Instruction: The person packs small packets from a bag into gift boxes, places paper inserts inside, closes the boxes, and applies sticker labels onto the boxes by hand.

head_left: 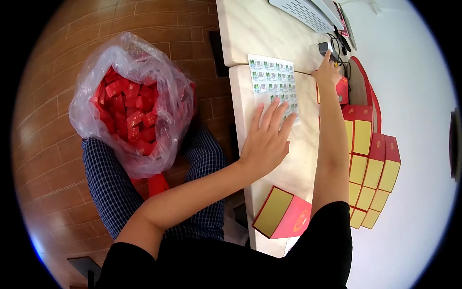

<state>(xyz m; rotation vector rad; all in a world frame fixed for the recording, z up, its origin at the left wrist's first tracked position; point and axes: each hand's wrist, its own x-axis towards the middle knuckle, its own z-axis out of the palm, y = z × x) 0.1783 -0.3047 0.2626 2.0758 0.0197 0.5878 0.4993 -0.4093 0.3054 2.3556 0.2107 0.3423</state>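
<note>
My left hand [267, 139] lies with fingers spread over the lower part of a white sheet of green-printed labels with square codes [273, 79]. Nothing is gripped in it. Farther up, my right hand [328, 72] reaches out with its index finger extended, the fingertip at a small grey and white device [326, 47]. Its other fingers are partly hidden, and no held object shows. Just beyond the right wrist is a red box [342, 90], partly covered by the hand and forearm.
Red and gold boxes [368, 166] are stacked along the wall. Another box [284, 212] lies near my right elbow. A clear plastic bag [168, 72] of red packets stands between my legs. Black cables [342, 43] and a white perforated object [308, 14] lie at the top.
</note>
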